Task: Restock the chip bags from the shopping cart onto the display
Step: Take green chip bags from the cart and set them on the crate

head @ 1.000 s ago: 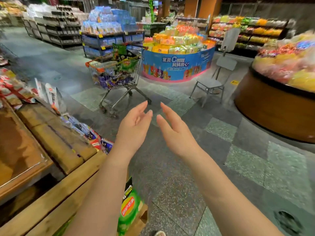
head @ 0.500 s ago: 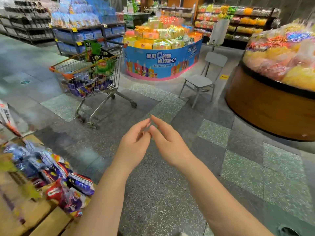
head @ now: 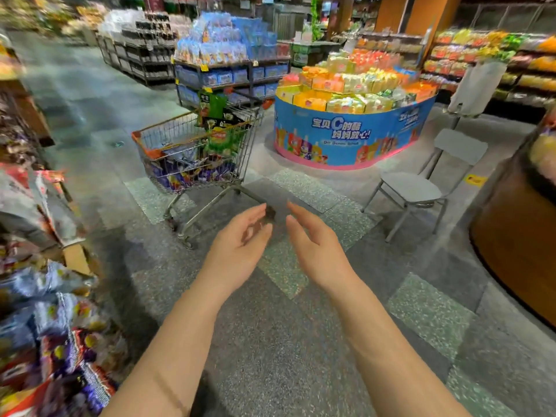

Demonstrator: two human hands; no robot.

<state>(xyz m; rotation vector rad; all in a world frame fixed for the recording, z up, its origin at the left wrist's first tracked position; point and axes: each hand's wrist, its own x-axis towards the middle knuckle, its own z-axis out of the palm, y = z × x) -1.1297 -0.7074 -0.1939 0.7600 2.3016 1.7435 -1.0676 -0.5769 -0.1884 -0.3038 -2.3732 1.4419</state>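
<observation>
On the left, close by, the wooden display (head: pixel 76 258) is seen, piled with shiny red, purple and silver snack bags (head: pixel 57 332); it is blurred. Farther off and a little to the right, the silver wire shopping cart with orange corners (head: pixel 192 155) is parked on the grey floor. Green chip bags (head: pixel 221 139) are stood up in it, and purple ones (head: pixel 192 176) are laid low in the basket.

Both hands are held out in front, well apart from the cart. Nothing is held: the left hand (head: pixel 240 239) is loose with its fingers a little bent, and the right hand (head: pixel 316 245) is flat and relaxed.

It looks like the trip to the cart for more bags. Next, the cart must be reached and a bag taken from the top.

Far right, a grey metal folding chair (head: pixel 421 185) and a round blue stand of yellow and orange boxes (head: pixel 355 133) are seen.
</observation>
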